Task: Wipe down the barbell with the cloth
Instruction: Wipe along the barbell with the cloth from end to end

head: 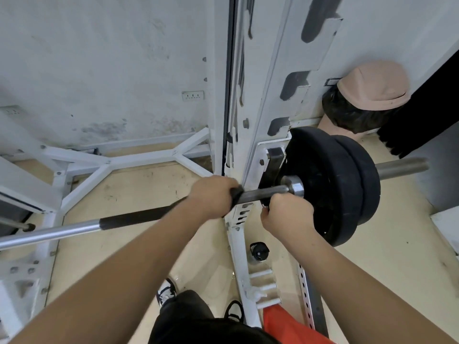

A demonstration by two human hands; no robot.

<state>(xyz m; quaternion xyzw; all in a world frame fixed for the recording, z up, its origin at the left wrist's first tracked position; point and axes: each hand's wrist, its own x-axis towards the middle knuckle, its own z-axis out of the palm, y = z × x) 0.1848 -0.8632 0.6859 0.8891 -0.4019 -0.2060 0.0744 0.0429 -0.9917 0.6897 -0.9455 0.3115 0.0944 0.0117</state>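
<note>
1. The barbell (263, 193) lay roughly level across the white rack (250, 135). Two black plates (323, 184) sat on its right sleeve, outside the upright.
2. The cloth (236, 194) was dark and was wrapped on the shaft just left of the upright. Only a small part of it showed.
3. The left hand (211, 194) was closed around the cloth and the shaft together, with the fingers curled over the top.
4. The right hand (285, 214) was just under the shaft, near the collar, with curled fingers. Something small and dark showed at its fingertips, but I could not tell whether the hand held it.
5. The step in hand seemed to be wiping the shaft section close to the plates.
6. The next move probably called for sliding the cloth along the bar with a firm grip, toward the collar or over the long part on the left. The other hand would keep the bar from rolling.
7. A black bottle (259, 252) stood on the floor beside the rack's foot.
</note>
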